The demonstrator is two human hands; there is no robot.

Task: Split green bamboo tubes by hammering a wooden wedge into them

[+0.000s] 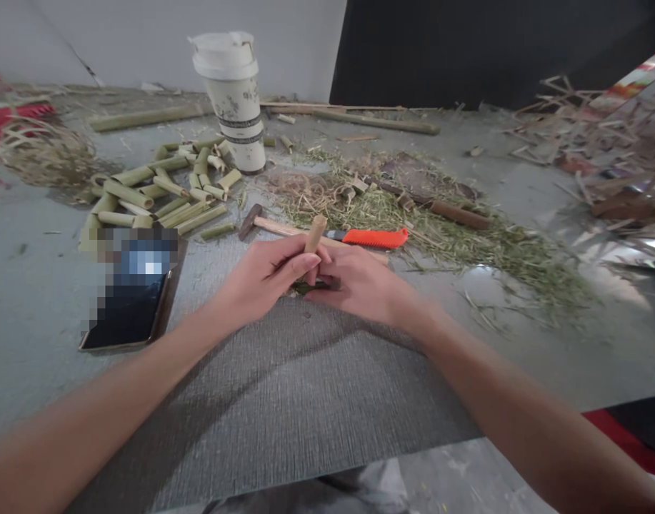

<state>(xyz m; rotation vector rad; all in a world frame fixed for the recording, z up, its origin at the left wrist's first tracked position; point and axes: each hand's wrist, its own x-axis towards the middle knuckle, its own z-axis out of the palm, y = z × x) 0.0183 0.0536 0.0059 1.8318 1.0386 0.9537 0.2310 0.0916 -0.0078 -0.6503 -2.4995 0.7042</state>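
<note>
My left hand (273, 275) is closed, with thumb and fingers around a short round wooden stick (315, 234) that points up. Touching it from the other side, my right hand (362, 282) has its fingers curled in around a small dark piece (327, 283), mostly hidden by the fingers. A little green shows beneath it. Just beyond both hands lies a hammer (273, 227) with a wooden handle. Next to it is a tool with an orange handle (375, 237). Both hands are over a grey textured mat (284, 400).
Cut bamboo pieces (166, 187) are heaped at left, near a lidded paper cup (233, 100). A phone (131, 296) lies beside my left forearm. Green shavings (498, 250) spread across the right. Woven strips (46, 153) sit far left; a strip pile (616, 164) stands far right.
</note>
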